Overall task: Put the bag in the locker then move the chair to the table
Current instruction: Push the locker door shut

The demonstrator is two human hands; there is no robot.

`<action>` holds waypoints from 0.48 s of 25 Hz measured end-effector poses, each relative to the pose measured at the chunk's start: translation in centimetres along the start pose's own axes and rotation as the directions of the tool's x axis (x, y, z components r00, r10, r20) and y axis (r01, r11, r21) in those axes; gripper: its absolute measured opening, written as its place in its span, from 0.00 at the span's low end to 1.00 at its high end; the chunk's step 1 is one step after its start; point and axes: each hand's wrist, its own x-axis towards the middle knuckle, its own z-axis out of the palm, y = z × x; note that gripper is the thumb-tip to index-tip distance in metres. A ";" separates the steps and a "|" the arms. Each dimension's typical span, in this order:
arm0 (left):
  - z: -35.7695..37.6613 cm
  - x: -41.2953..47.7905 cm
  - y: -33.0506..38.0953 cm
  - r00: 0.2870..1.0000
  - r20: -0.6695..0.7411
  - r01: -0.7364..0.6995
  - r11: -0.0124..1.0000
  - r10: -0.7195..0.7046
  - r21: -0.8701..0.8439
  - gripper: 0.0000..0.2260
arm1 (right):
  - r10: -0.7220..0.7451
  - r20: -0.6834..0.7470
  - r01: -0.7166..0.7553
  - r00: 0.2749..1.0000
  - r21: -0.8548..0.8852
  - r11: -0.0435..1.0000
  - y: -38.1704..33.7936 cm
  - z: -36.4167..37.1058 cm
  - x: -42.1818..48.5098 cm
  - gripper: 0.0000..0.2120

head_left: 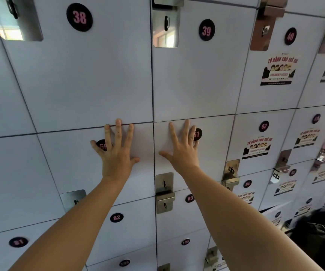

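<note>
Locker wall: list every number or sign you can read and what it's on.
"38", "39", "40": round door stickers, upper row.
"62": sticker, middle row.
"82", "83", "84": stickers below.
"CHILDREN'S LOCKER" poster: its other lines are blurred.
Numbers under the left hand and right hand are partly covered; lower stickers are too blurred.

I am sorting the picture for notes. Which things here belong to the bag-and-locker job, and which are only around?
Belong to the job:
- left hand, flat on locker door 60
- right hand, flat on locker door 61
- dark bag, lower right

Only around:
- children's locker stickers
- metal lock plates
</note>
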 end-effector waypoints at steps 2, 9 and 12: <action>-0.5 0.0 0.2 1.000 0.024 0.011 1.000 -0.010 -0.003 0.54 | -0.013 0.018 0.013 1.000 -0.021 1.000 0.1 -0.7 -0.3 0.48; -2.7 -0.1 0.8 0.992 0.120 0.039 0.999 -0.038 -0.001 0.49 | -0.071 0.064 0.073 0.995 -0.025 0.997 0.9 -3.8 -1.0 0.36; -4.2 0.6 1.2 0.995 0.090 0.037 0.999 -0.035 -0.017 0.39 | -0.085 -0.031 0.086 0.996 0.029 0.996 0.4 -6.5 -1.0 0.21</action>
